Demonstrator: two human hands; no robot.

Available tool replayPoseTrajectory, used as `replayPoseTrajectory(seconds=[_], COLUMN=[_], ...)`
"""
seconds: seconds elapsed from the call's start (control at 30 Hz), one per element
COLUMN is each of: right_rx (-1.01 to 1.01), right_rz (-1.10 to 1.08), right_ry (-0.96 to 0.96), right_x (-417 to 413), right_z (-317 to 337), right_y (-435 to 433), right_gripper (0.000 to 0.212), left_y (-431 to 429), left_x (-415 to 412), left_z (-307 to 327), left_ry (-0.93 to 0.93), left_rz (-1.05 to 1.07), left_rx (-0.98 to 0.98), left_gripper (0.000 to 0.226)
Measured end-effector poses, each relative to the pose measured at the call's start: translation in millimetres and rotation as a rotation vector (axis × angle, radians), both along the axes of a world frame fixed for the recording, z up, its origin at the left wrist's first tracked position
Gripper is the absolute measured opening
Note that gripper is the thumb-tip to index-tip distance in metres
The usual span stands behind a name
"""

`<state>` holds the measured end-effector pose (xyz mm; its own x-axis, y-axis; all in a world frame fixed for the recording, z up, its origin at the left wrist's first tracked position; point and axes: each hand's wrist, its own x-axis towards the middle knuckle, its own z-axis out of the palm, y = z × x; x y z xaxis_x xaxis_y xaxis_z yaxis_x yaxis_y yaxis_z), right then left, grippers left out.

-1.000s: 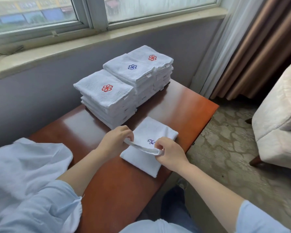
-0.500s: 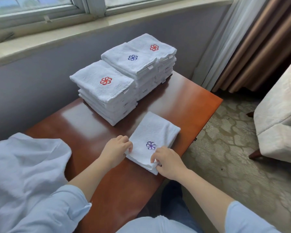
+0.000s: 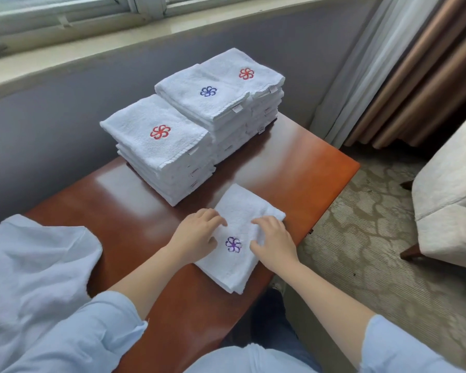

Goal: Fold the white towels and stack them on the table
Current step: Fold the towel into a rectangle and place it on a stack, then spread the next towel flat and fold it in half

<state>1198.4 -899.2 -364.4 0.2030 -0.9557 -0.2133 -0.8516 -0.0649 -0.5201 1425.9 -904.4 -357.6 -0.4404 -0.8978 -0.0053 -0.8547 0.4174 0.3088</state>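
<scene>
A folded white towel (image 3: 237, 211) with a purple flower emblem lies flat near the front right edge of the red-brown table (image 3: 301, 162). My left hand (image 3: 197, 235) rests on the towel's left side, fingers spread and lightly bent. My right hand (image 3: 273, 242) presses on its right side, fingers reaching toward the far corner. Behind it stand three stacks of folded white towels: a near one with a red emblem (image 3: 156, 135), a middle one with a blue emblem (image 3: 205, 95) and a far one with a red emblem (image 3: 242, 71).
A loose pile of white cloth (image 3: 33, 265) lies at the table's left end. A wall and window sill (image 3: 92, 47) run behind the table. To the right are curtains (image 3: 404, 76), patterned carpet (image 3: 374, 238) and a pale armchair (image 3: 452, 200).
Both hands let go of the towel's near edge, which they had lifted and folded over, and now lie flat on top of the folded towel. The camera moved closer.
</scene>
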Motion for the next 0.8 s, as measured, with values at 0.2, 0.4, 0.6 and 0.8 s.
replayPoseTrajectory(seconds=[0.2, 0.4, 0.6, 0.8], right_rx=[0.266, 0.375, 0.391, 0.398], right_rz=[0.147, 0.252, 0.339, 0.311], right_ry=[0.102, 0.206, 0.268, 0.267], right_x=[-6.2, -6.4, -14.3, -11.4], right_z=[-8.4, -25.5, -34.0, -35.3], right_y=[-17.7, -26.4, -32.4, -29.3], right_gripper=[0.104, 0.141, 0.156, 0.160], left_y=[-36.5, -61.6, -68.0, -66.3], left_x=[-18.1, -15.5, -16.9, -20.9], left_z=[-9.4, -18.7, -17.4, -14.7], left_ry=[-0.233, -0.363, -0.378, -0.405], left_rz=[-0.116, -0.158, -0.167, -0.170], left_rx=[0.334, 0.583, 0.743, 0.750], left_gripper=[0.100, 0.122, 0.143, 0.153])
